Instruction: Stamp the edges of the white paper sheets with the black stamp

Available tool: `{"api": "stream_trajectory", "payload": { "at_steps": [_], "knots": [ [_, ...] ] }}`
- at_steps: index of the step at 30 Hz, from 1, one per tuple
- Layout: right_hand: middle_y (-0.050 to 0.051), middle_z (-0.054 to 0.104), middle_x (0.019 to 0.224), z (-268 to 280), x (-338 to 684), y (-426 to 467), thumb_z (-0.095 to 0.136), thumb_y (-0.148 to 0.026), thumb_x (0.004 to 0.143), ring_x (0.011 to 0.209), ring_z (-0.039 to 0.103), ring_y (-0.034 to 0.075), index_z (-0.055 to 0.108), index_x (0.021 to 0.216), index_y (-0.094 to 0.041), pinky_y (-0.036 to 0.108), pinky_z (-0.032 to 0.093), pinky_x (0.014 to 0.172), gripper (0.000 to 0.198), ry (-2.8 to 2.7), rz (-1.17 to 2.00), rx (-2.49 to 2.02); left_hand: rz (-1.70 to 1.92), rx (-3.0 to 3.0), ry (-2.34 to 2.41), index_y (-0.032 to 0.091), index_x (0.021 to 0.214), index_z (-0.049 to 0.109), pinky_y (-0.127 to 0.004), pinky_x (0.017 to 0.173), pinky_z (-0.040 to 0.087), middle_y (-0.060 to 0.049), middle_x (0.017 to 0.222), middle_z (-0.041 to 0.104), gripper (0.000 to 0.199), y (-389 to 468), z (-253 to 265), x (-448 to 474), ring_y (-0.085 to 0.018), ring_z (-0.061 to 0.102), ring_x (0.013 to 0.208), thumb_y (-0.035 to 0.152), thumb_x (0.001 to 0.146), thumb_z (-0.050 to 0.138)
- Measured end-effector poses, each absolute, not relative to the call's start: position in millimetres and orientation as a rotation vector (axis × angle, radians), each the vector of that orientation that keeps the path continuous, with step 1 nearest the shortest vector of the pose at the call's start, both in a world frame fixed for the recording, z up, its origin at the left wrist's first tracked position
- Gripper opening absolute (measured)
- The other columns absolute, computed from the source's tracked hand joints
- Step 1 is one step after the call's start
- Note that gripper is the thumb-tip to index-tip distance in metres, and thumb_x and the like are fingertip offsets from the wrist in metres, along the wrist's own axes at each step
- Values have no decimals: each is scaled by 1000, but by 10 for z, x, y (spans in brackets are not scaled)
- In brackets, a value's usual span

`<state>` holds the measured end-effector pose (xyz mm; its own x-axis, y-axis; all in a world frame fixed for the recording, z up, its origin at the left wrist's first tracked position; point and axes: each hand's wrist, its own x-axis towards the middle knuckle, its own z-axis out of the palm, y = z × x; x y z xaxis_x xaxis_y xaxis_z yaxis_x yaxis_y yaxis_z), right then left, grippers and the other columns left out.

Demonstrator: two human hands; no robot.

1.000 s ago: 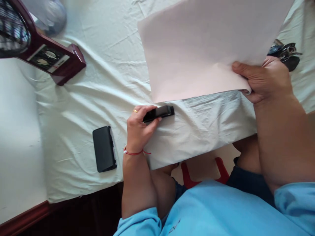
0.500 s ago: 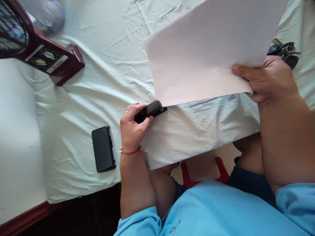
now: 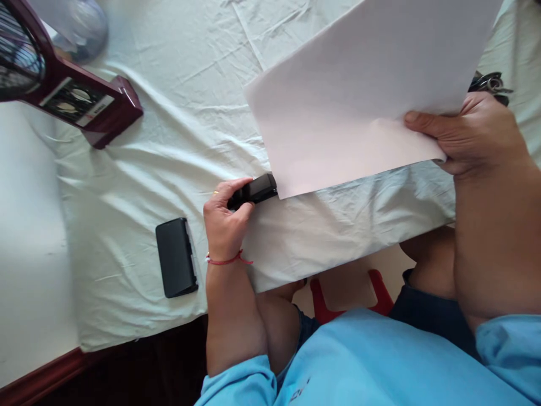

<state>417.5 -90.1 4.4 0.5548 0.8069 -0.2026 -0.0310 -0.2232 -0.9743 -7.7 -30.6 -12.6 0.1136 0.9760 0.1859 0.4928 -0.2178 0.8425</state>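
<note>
My left hand (image 3: 226,217) is closed around a black stapler (image 3: 256,190) low over the cloth, thumb on its near side and fingers on the far side. White paper (image 3: 363,101) is gripped at its right edge by my right hand (image 3: 469,132), with the thumb on top and the fingers hidden beneath. The sheet curls near that thumb. Its lower left corner lies at the stapler's front end and covers the tip of it. Whether there is one sheet or more, I cannot tell.
A pale cloth (image 3: 186,135) covers the table. A black phone-like slab (image 3: 176,257) lies left of my left hand. At upper left stands a dark red desk fan (image 3: 112,115) beside a clear plastic container (image 3: 87,34). Keys (image 3: 492,84) sit behind my right hand.
The paper's lower left corner has come down past the stapler's front end. My right hand has shifted slightly to the right with the paper, and my left hand slightly left with the stapler.
</note>
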Motion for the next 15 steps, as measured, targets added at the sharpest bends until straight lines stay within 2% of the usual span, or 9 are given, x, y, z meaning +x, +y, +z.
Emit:
{"api": "stream_trajectory", "payload": {
  "at_steps": [6,10,12,15],
  "knots": [
    [5,91,110,-20,4179,-902,120,-44,64,96,87,21,88,94,-20,34,73,74,50,-708,875,-1655,1003,1838,1342,30,109,97,-55,120,61,-6,116,91,46,-296,-121,-82,-36,80,124,20,73,71],
    [7,91,115,6,4144,-895,119,-46,67,98,87,22,87,97,-20,30,70,70,51,-667,872,-1729,993,1858,1283,29,111,97,-54,124,58,-8,119,90,30,-300,-117,-80,-36,79,130,32,88,78],
    [8,91,119,31,4121,-892,118,-43,70,99,87,22,87,98,-20,32,71,73,47,-665,885,-1717,983,1870,1290,30,111,96,-53,124,58,-9,119,90,23,-303,-122,-75,-36,78,130,41,96,83],
    [8,90,116,56,4100,-884,115,-32,75,95,86,20,88,96,-18,33,72,76,37,-647,880,-1700,954,1917,1314,30,112,96,-51,121,59,-9,117,89,22,-300,-151,-77,-35,79,126,45,97,90]
  ]
}}
